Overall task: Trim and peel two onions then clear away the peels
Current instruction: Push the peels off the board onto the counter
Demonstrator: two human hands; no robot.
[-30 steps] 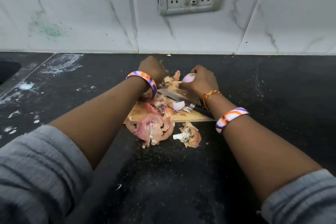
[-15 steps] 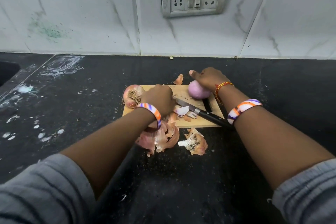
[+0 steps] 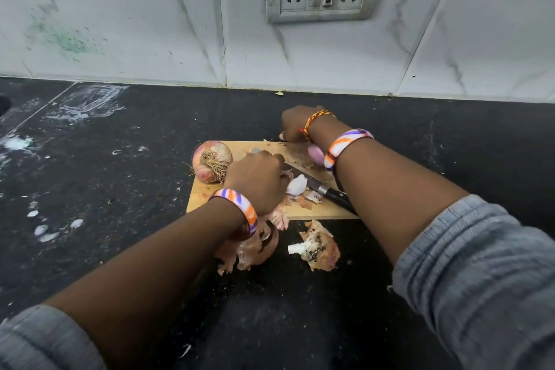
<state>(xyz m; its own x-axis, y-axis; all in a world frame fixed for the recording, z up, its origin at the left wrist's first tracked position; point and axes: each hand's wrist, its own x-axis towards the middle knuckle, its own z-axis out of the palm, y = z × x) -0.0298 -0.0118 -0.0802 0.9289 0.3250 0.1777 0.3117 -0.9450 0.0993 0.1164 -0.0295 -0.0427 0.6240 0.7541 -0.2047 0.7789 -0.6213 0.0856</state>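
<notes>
Wooden cutting board [image 3: 204, 198], pale and matt. Papery, dry peels [image 3: 255, 246] crinkle at its near edge. The unpeeled onion [image 3: 211, 159] shows wiry roots; the peeled onion [image 3: 316, 155] looks smooth, glossy. Metal knife [image 3: 312, 185] blade, black handle. Dark speckled stone countertop [image 3: 300, 309]; glossy marble-look wall tiles [image 3: 150, 24].

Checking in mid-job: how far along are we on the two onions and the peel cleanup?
Roughly halfway. Done: one peeled onion lies on the cutting board by the right wrist. In hand: the left hand is over loose peels at the board's near edge; the right hand reaches past the far edge, its grip hidden. Left: the unpeeled onion still has skin and roots; the knife lies idle; peels remain.
</notes>
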